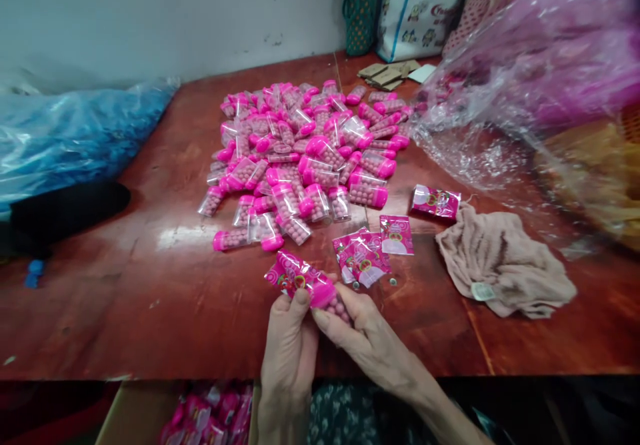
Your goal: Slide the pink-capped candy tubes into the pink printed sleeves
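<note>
Near the table's front edge my left hand point(293, 332) is closed around a pink printed wrapper sleeve point(295, 275). Pinched in my right hand point(367, 335) is a small clear candy bottle point(339, 307) with a pink cap, filled with round pink candies. The capped end of the bottle meets the sleeve's right end; how far it sits inside I cannot tell. Just beyond my hands lie several flat pink sleeves point(363, 255), with one more sleeve point(397, 234) to their right. A big pile of similar bottles point(300, 158) spreads across the table behind.
A crumpled beige cloth point(505, 258) and a bundle of sleeves point(436, 202) lie right. Clear and pink plastic bags point(500, 98) fill the far right, a blue-filled bag point(75, 135) the left. Below the edge, a cardboard box point(137, 412) contains pink packed pieces. Cardboard scraps point(387, 74) lie behind.
</note>
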### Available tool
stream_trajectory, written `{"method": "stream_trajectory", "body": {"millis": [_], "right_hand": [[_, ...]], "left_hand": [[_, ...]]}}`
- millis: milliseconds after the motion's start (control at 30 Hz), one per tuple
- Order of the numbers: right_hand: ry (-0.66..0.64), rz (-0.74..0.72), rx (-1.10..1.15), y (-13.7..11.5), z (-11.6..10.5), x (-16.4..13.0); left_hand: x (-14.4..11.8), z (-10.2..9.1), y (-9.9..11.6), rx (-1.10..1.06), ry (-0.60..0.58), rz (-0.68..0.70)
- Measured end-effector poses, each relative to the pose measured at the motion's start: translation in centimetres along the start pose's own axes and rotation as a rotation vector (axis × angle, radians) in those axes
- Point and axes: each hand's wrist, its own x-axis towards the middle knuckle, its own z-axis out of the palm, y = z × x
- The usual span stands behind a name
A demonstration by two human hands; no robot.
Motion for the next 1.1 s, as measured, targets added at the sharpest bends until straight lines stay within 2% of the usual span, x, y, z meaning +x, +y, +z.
{"method": "stream_trajectory", "body": {"millis": [100,167,233,400,500,600,767,867,967,1100], "right_hand": [[0.082,-0.015,-0.232,-0.3,0.2,-0.5],[0.125,-0.031,-0.31,-0.4,0.2,-0.7],[0.108,-0.068,-0.259,-0.6,0.0,-0.7],[0.004,-0.101,0.052,-0.9,-0.4,-1.0],[0.078,-0.099,-0.025,-0.9,0.2,-1.5],[0.143,-0.092,-0.118,-1.0,0.7,-1.9],[0.083,-0.105,-0.121,-0.3,0.4,-2.6],[0.128,-0.16,-0.151,0.9,1.0,-3.6],[0.151,-0.217,-0.173,1.3,2.1,-4.5],[0.222,0.029,-0.188,0.0,2.6,-4.3]], "left_hand": [[-0.4,0.7,0.3,0.039,-0.022,0.036],[-0.6,1.0,0.3,0.052,-0.041,0.064],[-0.7,1.1,0.1,0.055,-0.066,0.073],[-1.3,1.1,0.2,0.109,-0.147,0.04],[-1.9,1.4,0.6,0.149,-0.168,0.047],[-2.3,1.5,1.2,0.17,-0.148,0.057],[-2.5,1.2,1.8,0.142,-0.065,0.109],[-2.9,1.4,1.4,0.124,-0.045,0.128],[-3.4,1.9,0.6,0.093,-0.033,0.09],[-3.9,1.9,0.1,0.061,-0.038,0.036]]}}
